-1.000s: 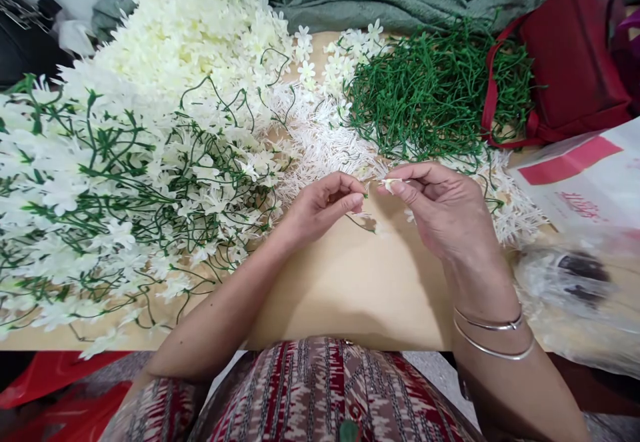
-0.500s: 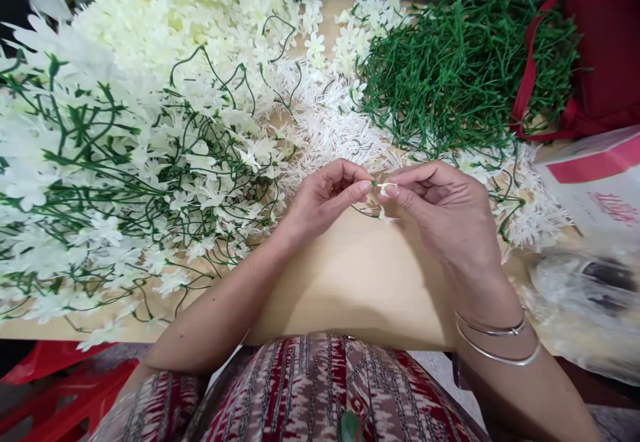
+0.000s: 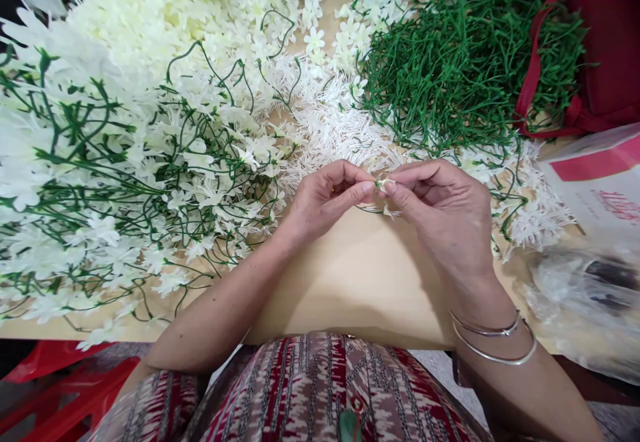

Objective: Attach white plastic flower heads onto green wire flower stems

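My left hand (image 3: 333, 195) pinches a thin green plastic stem (image 3: 369, 209) between thumb and forefinger. Fingertip to fingertip with it, my right hand (image 3: 440, 205) is closed on a small white artificial flower (image 3: 385, 185) at the stem's tip. The petals are partly hidden by my fingers. Below the fingertips hangs another small white piece on the same stem. Behind my hands lies a spread of thin white plastic pieces (image 3: 345, 125). A heap of green plastic stems (image 3: 450, 69) lies beyond my right hand.
Artificial flowers on green stems (image 3: 165, 169) fill the table's left side, with loose white blossoms (image 3: 200, 2) behind them. At the right are a red bag (image 3: 605, 42), a white and pink box (image 3: 595, 175) and a clear plastic bag (image 3: 585, 309). A red stool (image 3: 75, 389) stands below left.
My right fingertips have shifted slightly toward the left hand, and the white flower now sits against the green stem tip. Both hands keep their pinch.
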The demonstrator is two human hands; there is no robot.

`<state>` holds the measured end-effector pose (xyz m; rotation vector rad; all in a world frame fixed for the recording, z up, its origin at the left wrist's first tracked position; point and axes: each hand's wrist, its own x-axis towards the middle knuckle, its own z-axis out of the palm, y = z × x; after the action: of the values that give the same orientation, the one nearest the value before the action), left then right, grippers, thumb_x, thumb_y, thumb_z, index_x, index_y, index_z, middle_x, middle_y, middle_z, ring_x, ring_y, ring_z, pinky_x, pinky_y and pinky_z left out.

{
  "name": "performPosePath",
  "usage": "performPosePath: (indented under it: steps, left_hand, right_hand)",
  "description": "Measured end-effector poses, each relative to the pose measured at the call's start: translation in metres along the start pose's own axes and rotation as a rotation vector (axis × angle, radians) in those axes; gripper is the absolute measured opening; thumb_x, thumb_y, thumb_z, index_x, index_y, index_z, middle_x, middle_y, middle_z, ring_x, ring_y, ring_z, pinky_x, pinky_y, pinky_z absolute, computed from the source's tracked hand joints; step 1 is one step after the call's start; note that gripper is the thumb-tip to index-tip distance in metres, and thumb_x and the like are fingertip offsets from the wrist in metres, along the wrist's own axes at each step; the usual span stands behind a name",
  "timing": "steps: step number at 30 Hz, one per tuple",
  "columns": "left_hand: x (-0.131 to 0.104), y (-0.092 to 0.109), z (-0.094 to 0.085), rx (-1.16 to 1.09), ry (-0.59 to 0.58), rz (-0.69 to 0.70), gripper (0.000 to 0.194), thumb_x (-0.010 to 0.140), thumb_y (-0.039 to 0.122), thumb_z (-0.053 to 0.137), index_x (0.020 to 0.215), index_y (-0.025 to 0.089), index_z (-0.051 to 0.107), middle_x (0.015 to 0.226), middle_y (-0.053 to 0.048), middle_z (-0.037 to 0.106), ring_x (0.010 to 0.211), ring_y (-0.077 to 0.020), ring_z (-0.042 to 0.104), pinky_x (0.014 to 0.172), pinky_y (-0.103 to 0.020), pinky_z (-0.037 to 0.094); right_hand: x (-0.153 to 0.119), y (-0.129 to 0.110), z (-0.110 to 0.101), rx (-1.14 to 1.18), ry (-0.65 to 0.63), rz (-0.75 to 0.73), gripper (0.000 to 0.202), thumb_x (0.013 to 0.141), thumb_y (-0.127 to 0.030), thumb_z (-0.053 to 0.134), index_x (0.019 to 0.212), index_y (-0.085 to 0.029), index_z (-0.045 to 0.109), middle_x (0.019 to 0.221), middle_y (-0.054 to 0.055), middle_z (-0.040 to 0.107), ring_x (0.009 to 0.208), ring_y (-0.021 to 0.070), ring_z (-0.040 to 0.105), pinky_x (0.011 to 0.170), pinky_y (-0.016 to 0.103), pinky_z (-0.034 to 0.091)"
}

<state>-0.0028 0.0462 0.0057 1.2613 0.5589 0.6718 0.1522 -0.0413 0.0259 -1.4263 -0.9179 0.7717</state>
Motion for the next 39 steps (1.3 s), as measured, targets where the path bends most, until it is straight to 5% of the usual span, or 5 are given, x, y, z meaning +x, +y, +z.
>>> performPosePath:
  steps: [11, 18, 25, 39]
  left_hand:
    - [-0.001, 0.0, 0.001, 0.009, 0.007, 0.003, 0.04, 0.088, 0.054, 0.082, 0.092, 0.016, 0.071, 0.084, -0.003, 0.074, 0.08, -0.0134, 0.071, 0.081, -0.029, 0.059]
    - [-0.003, -0.004, 0.002, 0.049, 0.034, 0.002, 0.041, 0.088, 0.055, 0.08, 0.09, 0.015, 0.07, 0.082, -0.003, 0.074, 0.078, -0.013, 0.071, 0.077, -0.027, 0.059]
    - [-0.004, -0.011, 0.003, 0.177, 0.084, 0.043, 0.022, 0.096, 0.041, 0.073, 0.089, 0.02, 0.069, 0.083, -0.002, 0.076, 0.078, -0.0159, 0.072, 0.076, -0.03, 0.057]
    - [-0.003, -0.014, 0.005, 0.266, 0.11, 0.063, 0.031, 0.097, 0.05, 0.07, 0.088, 0.02, 0.068, 0.075, -0.001, 0.074, 0.064, -0.0138, 0.07, 0.057, -0.025, 0.05]
  right_hand:
    - [-0.001, -0.005, 0.0, 0.053, -0.025, 0.042, 0.015, 0.08, -0.012, 0.081, 0.083, -0.026, 0.078, 0.086, 0.0, 0.078, 0.08, 0.0151, 0.072, 0.075, 0.031, 0.06]
    - [-0.002, 0.001, 0.002, 0.025, -0.024, 0.024, 0.012, 0.081, -0.018, 0.083, 0.082, -0.028, 0.076, 0.088, 0.001, 0.078, 0.083, 0.0182, 0.073, 0.078, 0.036, 0.061]
    - [0.0, 0.012, 0.004, 0.057, -0.051, 0.042, 0.008, 0.084, -0.028, 0.084, 0.082, -0.029, 0.076, 0.086, 0.001, 0.077, 0.078, 0.0185, 0.072, 0.074, 0.036, 0.061]
    - [0.0, 0.015, 0.001, 0.019, -0.088, 0.069, 0.01, 0.086, -0.033, 0.084, 0.083, -0.034, 0.075, 0.081, 0.001, 0.076, 0.075, 0.0219, 0.071, 0.07, 0.039, 0.059]
